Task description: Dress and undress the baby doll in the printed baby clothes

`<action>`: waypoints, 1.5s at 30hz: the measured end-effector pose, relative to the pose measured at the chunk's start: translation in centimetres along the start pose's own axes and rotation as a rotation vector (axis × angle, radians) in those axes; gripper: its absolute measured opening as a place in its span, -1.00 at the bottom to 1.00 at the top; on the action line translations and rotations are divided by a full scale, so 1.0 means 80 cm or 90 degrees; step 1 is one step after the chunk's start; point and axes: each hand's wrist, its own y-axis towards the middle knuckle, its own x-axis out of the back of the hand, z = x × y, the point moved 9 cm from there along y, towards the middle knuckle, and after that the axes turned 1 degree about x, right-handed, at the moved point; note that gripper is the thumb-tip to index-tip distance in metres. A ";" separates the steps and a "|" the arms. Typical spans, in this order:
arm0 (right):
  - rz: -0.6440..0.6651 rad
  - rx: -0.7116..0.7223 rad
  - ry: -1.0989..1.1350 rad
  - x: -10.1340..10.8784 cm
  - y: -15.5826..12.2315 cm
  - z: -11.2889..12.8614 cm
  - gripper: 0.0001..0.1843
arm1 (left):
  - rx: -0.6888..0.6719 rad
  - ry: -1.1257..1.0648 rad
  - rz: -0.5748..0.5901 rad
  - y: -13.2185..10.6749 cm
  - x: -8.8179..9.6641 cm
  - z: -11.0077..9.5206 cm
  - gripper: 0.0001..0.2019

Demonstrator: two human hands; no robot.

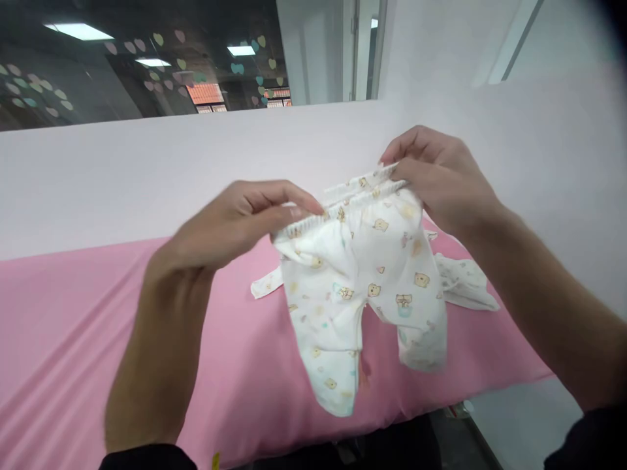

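Note:
My left hand (240, 219) pinches the left end of the elastic waistband of a pair of white baby pants (367, 287) printed with small bears. My right hand (435, 176) grips the right end of the same waistband. The pants hang in the air between both hands, legs pointing down over the pink cloth (73, 326). Behind the pants, a second white printed garment (465, 281) lies flat on the pink cloth, mostly hidden; its edges stick out left and right.
The pink cloth covers a table that ends at the right near a white wall (539, 163). A white partition (147, 170) runs behind the table. Above it, dark glass shows heart-shaped stickers and ceiling lights.

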 end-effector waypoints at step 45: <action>0.213 0.041 -0.451 -0.019 -0.069 -0.109 -0.71 | -0.022 0.146 0.135 -0.015 -0.100 0.152 -0.67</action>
